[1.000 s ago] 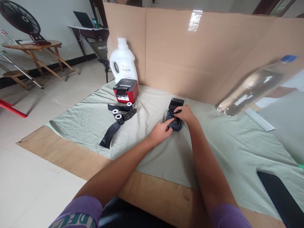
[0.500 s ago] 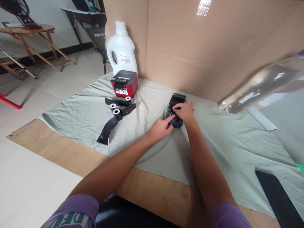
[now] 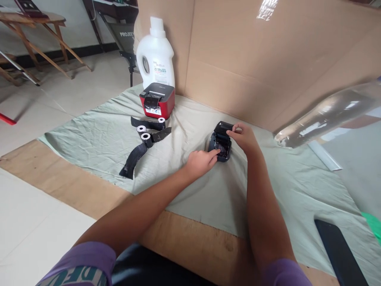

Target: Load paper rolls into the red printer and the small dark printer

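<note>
A small dark blue printer (image 3: pixel 220 143) sits on the green cloth (image 3: pixel 98 139), its lid tipped up at the back. My left hand (image 3: pixel 200 162) rests against its front left corner, fingers curled with the fingertips touching the body. My right hand (image 3: pixel 244 136) holds the raised lid from the right side, thumb and fingers pinched on its edge. A black roll fills the open compartment between my hands.
A red and black printer (image 3: pixel 157 101) stands before a white detergent bottle (image 3: pixel 155 53). Three small white rolls with black strips (image 3: pixel 145 137) lie left of my hands. A cardboard wall (image 3: pixel 253 67) backs the cloth. A clear bottle (image 3: pixel 324 115) lies right; a dark flat object (image 3: pixel 339 254) lies bottom right.
My right hand has moved off the top of the compartment to the lid's right edge, uncovering the black roll inside. The left hand stays at the front corner. The camera has shifted slightly.
</note>
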`<state>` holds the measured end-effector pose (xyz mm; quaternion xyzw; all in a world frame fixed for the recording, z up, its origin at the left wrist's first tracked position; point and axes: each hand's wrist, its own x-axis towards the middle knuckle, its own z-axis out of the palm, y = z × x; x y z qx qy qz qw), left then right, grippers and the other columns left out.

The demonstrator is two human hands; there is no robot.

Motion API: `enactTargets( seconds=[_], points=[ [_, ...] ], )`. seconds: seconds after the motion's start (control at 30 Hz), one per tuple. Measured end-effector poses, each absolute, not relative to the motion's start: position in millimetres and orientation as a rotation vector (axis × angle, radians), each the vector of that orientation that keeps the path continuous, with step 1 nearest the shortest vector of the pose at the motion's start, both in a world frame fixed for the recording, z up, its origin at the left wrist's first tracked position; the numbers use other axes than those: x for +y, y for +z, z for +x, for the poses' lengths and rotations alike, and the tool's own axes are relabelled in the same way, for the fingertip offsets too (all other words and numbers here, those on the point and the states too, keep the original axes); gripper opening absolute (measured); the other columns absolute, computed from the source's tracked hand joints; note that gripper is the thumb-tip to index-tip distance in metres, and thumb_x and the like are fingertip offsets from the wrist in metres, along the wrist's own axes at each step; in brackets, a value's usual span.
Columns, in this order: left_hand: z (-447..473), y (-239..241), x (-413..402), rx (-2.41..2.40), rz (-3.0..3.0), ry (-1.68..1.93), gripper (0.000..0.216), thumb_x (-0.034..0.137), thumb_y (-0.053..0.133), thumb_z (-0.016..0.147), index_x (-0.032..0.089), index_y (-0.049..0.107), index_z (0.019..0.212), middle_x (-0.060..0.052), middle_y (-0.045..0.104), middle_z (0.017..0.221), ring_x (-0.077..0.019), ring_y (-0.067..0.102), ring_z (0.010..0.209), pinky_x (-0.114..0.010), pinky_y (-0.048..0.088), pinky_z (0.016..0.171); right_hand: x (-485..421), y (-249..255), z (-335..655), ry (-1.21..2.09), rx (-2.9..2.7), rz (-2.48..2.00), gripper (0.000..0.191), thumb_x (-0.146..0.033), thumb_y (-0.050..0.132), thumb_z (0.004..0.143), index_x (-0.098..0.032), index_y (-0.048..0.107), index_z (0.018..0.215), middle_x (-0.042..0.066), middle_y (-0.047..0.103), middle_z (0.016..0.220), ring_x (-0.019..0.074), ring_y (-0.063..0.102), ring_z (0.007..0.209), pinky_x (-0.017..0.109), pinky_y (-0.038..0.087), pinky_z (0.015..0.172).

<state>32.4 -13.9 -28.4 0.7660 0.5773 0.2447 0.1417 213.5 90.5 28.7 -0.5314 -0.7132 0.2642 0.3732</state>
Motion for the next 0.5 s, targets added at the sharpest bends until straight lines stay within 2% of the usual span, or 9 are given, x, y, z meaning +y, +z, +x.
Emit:
enactTargets(
  seconds=[0.13,0.27,0.4,0.5],
  points=[
    [32,-31,-12,1.676,2.21,0.706,0.04,0.037,0.05,0.097,0.034,0.063,0.135,-0.006,0.077,0.092,-0.0223,0.069,0.078,-0.03,0.045,0.071,81,46,220,0.827,-1.981,-1.382,0.022,-0.033,0.068,0.073,-0.021,0.05,0.069,0.001,0.065,0.086,0.0205,0.062,0.088,0.036,0.048,0.084],
    [32,-30,-12,1.688,2.198,0.682,0.042,0.037,0.051,0.097,0.034,0.061,0.138,-0.006,0.077,0.094,-0.022,0.069,0.078,-0.03,0.044,0.07,79,49,213,0.8,-1.932,-1.579,0.016,-0.029,0.067,0.072,-0.021,0.06,0.085,0.005,0.068,0.1,0.0232,0.064,0.09,0.038,0.05,0.08],
    [32,-27,-13,1.661,2.198,0.67,0.043,0.035,0.048,0.098,0.033,0.06,0.139,-0.007,0.077,0.094,-0.023,0.069,0.078,-0.03,0.043,0.069,84,42,206,0.834,-1.949,-1.731,0.034,-0.023,0.068,0.071,-0.02,0.066,0.105,0.01,0.066,0.121,0.0256,0.064,0.101,0.042,0.05,0.088],
    [32,-28,-12,1.641,2.16,0.695,0.042,0.034,0.049,0.098,0.033,0.06,0.139,-0.006,0.077,0.093,-0.0227,0.069,0.08,-0.03,0.044,0.071,88,36,208,0.994,-1.915,-1.753,0.044,-0.027,0.069,0.073,-0.022,0.066,0.117,0.011,0.063,0.13,0.027,0.062,0.107,0.042,0.052,0.087]
  ],
)
